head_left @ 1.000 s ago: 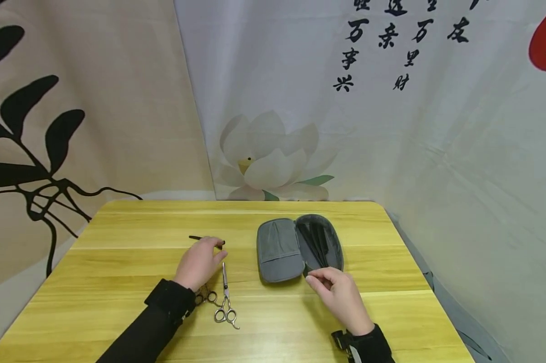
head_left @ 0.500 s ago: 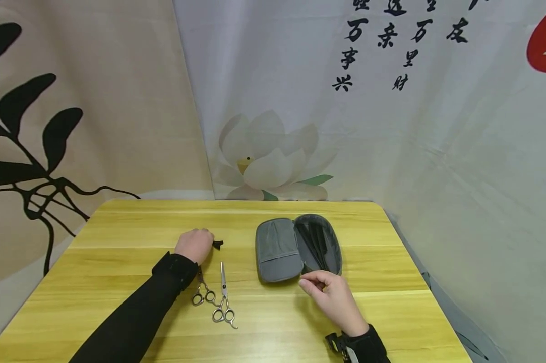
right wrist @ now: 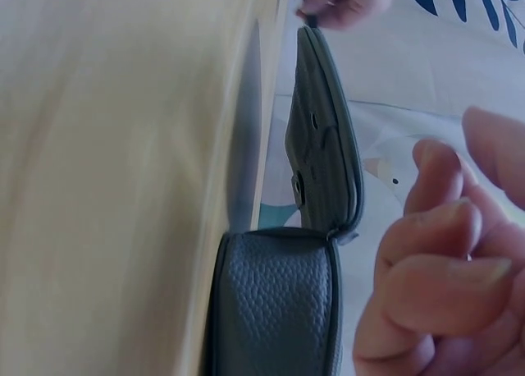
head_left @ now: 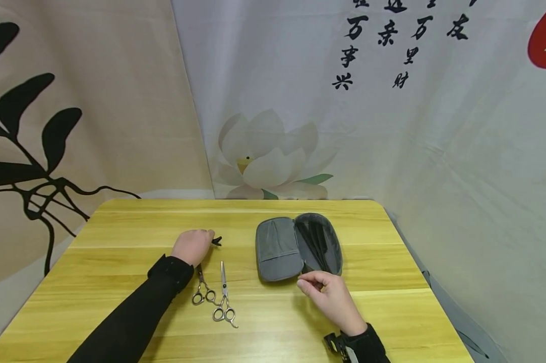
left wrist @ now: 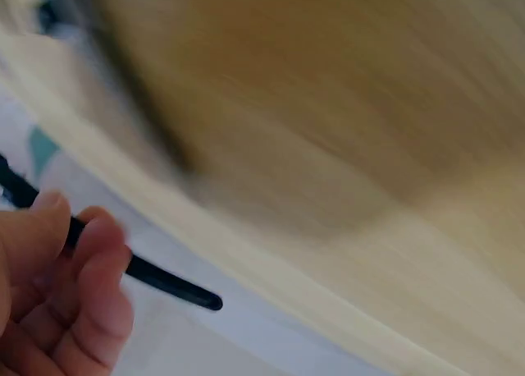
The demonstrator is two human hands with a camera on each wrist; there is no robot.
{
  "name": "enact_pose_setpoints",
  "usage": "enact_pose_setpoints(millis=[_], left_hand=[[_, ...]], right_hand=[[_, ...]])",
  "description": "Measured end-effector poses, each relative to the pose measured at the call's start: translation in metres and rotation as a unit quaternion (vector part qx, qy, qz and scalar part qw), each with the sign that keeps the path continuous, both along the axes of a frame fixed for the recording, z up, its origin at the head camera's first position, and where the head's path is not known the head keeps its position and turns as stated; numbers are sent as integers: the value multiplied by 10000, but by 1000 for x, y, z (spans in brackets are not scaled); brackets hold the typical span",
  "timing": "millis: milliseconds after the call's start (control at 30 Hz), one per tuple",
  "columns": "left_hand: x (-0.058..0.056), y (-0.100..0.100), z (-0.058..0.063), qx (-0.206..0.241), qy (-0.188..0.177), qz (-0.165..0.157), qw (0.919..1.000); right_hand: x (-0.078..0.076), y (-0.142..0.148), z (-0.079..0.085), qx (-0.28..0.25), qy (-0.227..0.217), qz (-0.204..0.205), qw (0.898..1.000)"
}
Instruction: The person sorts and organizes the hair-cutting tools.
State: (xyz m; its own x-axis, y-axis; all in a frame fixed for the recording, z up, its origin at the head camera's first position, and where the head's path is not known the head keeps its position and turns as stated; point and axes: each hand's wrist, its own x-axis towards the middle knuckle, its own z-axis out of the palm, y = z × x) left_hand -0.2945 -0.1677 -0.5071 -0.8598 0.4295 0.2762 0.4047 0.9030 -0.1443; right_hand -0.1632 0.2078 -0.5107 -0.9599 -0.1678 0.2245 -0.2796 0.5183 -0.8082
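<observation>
My left hand (head_left: 192,247) pinches a slim black hair clip (left wrist: 175,286) between thumb and fingers. Its forked end sticks out to the right of the hand in the head view. Two pairs of metal scissors lie close by: one pair (head_left: 224,297) in full sight, the other pair (head_left: 200,280) with its tip hidden under the left hand. Beside the front edge of an unzipped grey case (head_left: 279,267), my right hand (head_left: 329,297) hovers with loosely curled fingers. Nothing shows between its thumb and fingertips in the right wrist view.
Several long black items (head_left: 315,239) stay inside the case's right half. The left half has a flat pocket. All this is on a yellow wooden table (head_left: 263,333), with a printed cloth backdrop (head_left: 368,126) behind its far edge.
My left hand has shifted a little left, its fingers now closed on the hair clip, whose left end no longer shows. The right hand has drifted slightly left beside the case.
</observation>
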Motion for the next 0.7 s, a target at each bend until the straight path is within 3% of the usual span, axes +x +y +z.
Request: enact_pose_setpoints(millis=[200,400,567,700], left_hand=[[17,23,10,1199,145,-340,9921],[57,63,19,2279,455,-801,9693],[87,92,15,2643,995,-1257,9510],[104,109,9,2665,1242,-1567,9429]], right_hand=[[1,-6,1,-18,-314,119,9994],[1,-12,1,-114,-572,253,9980],[2,-15,-2,-480,-876,587,9933],[4,-19,-6,-821,-1038,1085,9852]])
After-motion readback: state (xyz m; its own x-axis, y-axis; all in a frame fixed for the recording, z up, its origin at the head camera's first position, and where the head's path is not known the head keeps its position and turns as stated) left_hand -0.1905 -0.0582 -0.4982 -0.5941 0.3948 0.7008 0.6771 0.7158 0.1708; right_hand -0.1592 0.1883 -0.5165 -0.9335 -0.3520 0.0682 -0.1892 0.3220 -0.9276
